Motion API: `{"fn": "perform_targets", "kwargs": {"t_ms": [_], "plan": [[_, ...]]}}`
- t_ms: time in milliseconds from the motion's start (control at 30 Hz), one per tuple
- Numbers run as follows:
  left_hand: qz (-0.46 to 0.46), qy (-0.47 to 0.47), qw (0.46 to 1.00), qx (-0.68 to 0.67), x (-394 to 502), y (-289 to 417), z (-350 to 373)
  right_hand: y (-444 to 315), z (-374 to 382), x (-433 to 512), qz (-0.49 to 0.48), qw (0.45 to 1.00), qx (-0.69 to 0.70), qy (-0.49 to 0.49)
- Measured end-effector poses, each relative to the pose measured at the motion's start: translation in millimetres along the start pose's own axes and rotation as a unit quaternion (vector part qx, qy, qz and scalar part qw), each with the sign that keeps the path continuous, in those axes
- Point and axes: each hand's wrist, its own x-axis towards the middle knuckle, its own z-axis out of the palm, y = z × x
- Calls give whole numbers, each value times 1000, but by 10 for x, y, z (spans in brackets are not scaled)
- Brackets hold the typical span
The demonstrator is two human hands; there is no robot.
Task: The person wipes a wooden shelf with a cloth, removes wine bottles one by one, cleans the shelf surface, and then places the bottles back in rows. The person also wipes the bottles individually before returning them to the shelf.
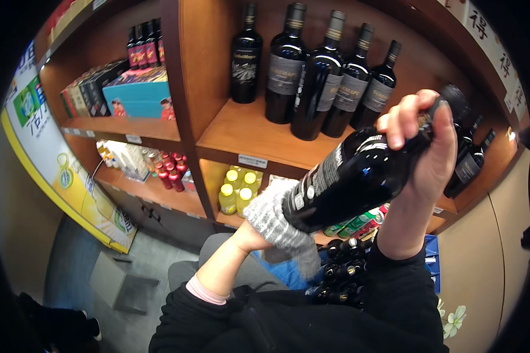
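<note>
A dark glass wine bottle (357,176) is tilted in front of me, its base toward the lower left. My right hand (428,145) grips it around the neck, below the dark top. Against its base and lower side lies a fuzzy grey-and-white striped cloth (276,209). My left hand (251,238) holds this cloth, and the cloth hides most of its fingers. Behind the held bottle, several similar wine bottles (320,92) stand upright on a wooden shelf (229,132).
Below the shelf are yellow-capped bottles (236,189) and drink cans (357,223). More dark bottles (344,269) lie near my lap, with a blue crate (432,260) beside them. A grey stool (119,282) stands at the left; a person's dark-clothed leg (66,326) shows lower left.
</note>
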Motion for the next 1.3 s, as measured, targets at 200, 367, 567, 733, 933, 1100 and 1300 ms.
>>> {"fn": "perform_targets", "kwargs": {"t_ms": [200,367,567,733,933,1100,1300], "plan": [[-112,89,967,-209,-211,230,-62,497,417,-494,232,971,-18,-60],[-97,122,974,-166,-391,264,-228,736,601,-723,129,944,-242,-186],[-100,191,970,-108,-604,207,-148,927,568,-1016,158,890,-302,-302],[-102,264,956,-75,-884,100,-104,1226,209,-1547,440,892,5,-101],[-211,373,808,-403,-1059,-24,-93,1396,47,-2151,510,806,-2,-301],[-176,359,684,-611,-952,-98,-319,1233,120,-2067,521,792,15,-317],[-133,448,636,-614,-826,-215,-510,1090,392,-2014,504,828,70,-236]]}}
